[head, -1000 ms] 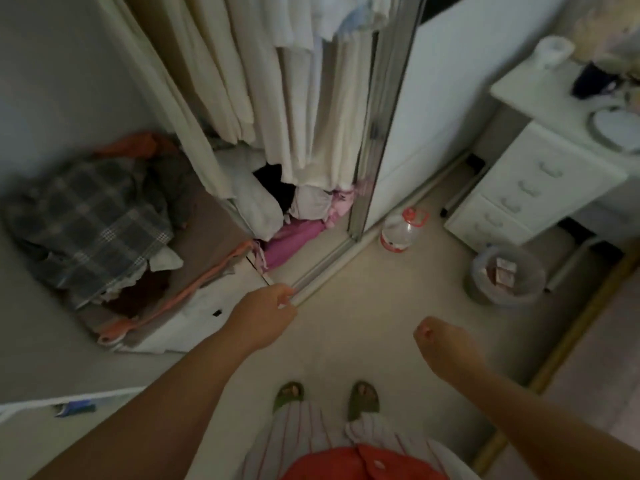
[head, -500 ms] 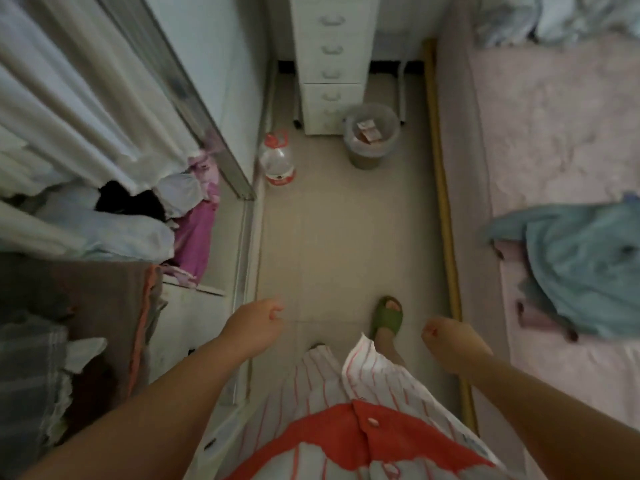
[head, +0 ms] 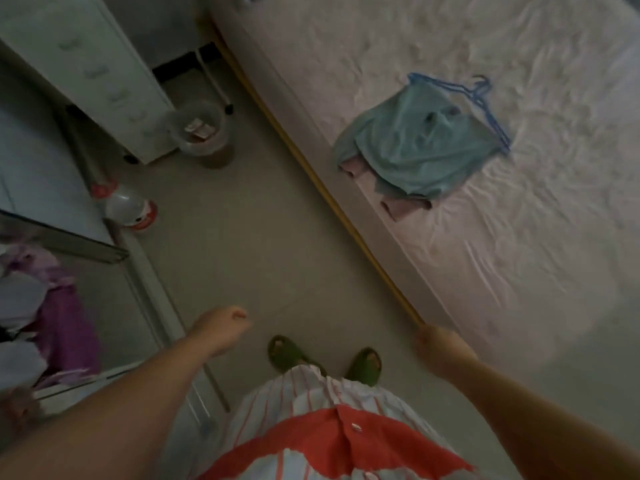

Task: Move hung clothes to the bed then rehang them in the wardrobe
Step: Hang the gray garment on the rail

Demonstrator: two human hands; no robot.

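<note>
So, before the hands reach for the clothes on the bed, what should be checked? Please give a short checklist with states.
1. Left hand holds nothing: ok.
2. Right hand holds nothing: ok.
3. Teal garment lies on the bed: ok.
4. Blue hangers are beside the garment: ok.
5. Hanger is inside the garment: cannot tell.
6. Floor between the feet and the bed is free: ok.

The bed [head: 519, 220] has a wrinkly pink sheet. A blue-green shirt [head: 415, 147] lies on it near the edge, on top of some pink clothes [head: 405, 207]. A blue hanger [head: 485, 102] lies touching the shirt.
</note>
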